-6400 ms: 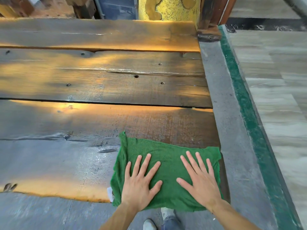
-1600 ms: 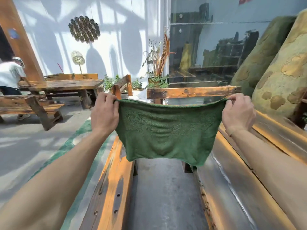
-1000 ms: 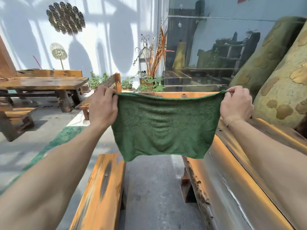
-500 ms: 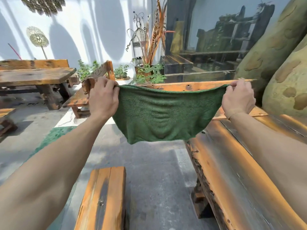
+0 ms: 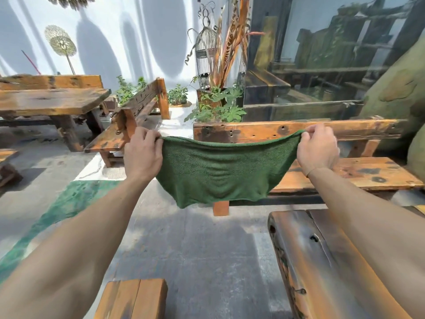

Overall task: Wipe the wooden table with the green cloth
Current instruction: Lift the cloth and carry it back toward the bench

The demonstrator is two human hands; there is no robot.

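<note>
Green cloth [image 5: 218, 171] held up in the air, sagging between two outstretched arms, left hand [image 5: 142, 155] pinching one top corner, right hand [image 5: 318, 149] pinching the other, wooden table [image 5: 322, 261] end at lower right, wooden bench [image 5: 296, 132] behind the cloth, birdcage [image 5: 204, 54] by the white wall

Open concrete floor [image 5: 197, 254] is left between the wooden table [image 5: 322, 261] at right and the bench [image 5: 132, 300] at lower left.

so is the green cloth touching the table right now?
No, the green cloth hangs in the air, pinched at its top corners by the left hand and right hand, clear of the wooden table.
</note>
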